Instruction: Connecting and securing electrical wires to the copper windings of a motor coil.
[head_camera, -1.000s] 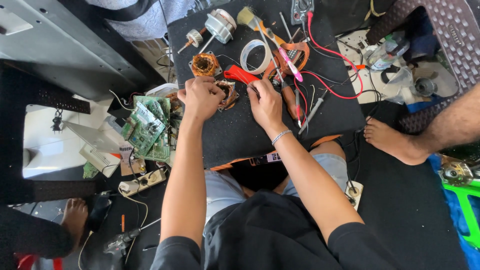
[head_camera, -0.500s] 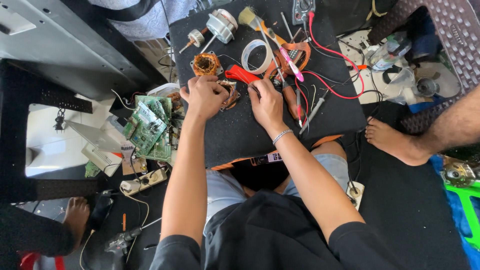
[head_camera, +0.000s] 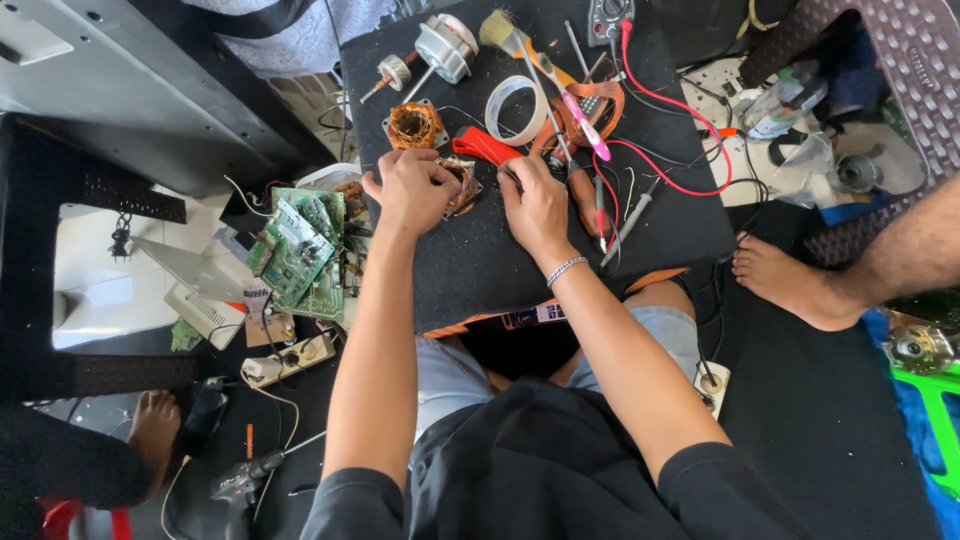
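Left hand (head_camera: 412, 188) pinches a copper coil (head_camera: 462, 184); right hand (head_camera: 535, 205) curls, grip unclear, beside red pliers (head_camera: 487, 148), tape roll (head_camera: 515, 108), brush (head_camera: 505, 33).

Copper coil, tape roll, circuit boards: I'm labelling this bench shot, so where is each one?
Copper coil (head_camera: 415, 125), head view, on its orange windings.
Tape roll (head_camera: 492, 103), head view, on the ring's left edge.
Circuit boards (head_camera: 298, 245), head view, on the green top board left of the mat.

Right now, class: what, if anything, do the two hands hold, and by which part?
Both the left hand and the right hand grip a small copper-wound motor coil by its opposite edges, on the black board.
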